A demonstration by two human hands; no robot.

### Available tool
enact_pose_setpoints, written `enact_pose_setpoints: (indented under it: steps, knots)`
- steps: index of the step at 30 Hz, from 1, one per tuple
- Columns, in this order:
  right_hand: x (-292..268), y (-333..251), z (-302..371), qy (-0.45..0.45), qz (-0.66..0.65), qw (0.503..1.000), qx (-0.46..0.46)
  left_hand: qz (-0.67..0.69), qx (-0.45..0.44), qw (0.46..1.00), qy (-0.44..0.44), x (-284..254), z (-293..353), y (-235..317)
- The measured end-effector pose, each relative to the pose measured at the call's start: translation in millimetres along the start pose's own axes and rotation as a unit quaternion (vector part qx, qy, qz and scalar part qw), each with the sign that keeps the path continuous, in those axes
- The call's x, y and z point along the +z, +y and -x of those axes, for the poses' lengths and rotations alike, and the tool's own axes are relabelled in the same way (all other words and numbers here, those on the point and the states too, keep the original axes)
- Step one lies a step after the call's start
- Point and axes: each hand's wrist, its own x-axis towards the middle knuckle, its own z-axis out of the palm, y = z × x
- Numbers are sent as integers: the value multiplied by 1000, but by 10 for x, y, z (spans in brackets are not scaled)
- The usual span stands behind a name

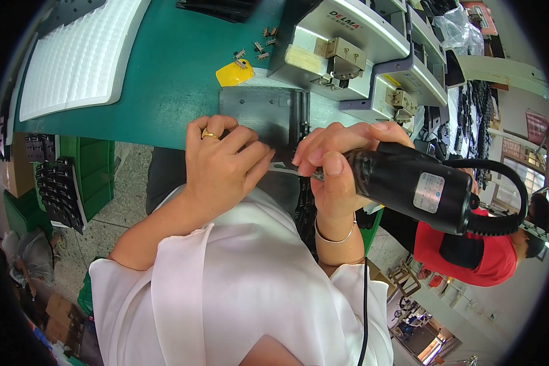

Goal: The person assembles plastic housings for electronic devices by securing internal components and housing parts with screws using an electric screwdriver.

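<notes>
Black and probably hefty, the hard-shelled power tool (402,184) is right of the dark plate (256,116), the right hand (340,160) grasping near its nose, seemingly steadiest; the left hand (224,152) is curled, contents hidden.

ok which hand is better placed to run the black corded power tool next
Probably the right hand: it grips the black corded power tool near its front end. The left hand is curled at the dark flat plate, off the tool.
</notes>
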Motion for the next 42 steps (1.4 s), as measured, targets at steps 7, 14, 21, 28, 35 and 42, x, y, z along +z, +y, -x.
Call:
enact_pose_setpoints:
  steps: [7,14,21,28,35,42]
  knots:
    - [113,19,12,-7,12,1000,14,37,-4,999,-15,-43,36,-39]
    - [100,65,4,-51,44,998,-19,66,-5,997,-45,-67,14,-36]
    - [-81,3,82,1,-16,1000,0,46,-18,997,-59,-87,28,10]
    - [-917,-412,-404,239,15,943,-232,53,-6,996,-72,-103,-23,29]
    - [-1080,-403,-594,245,128,930,-243,49,-15,995,-88,-107,-39,37]
    - [-1087,-339,-602,241,105,937,-229,40,-24,994,-99,-114,-57,57]
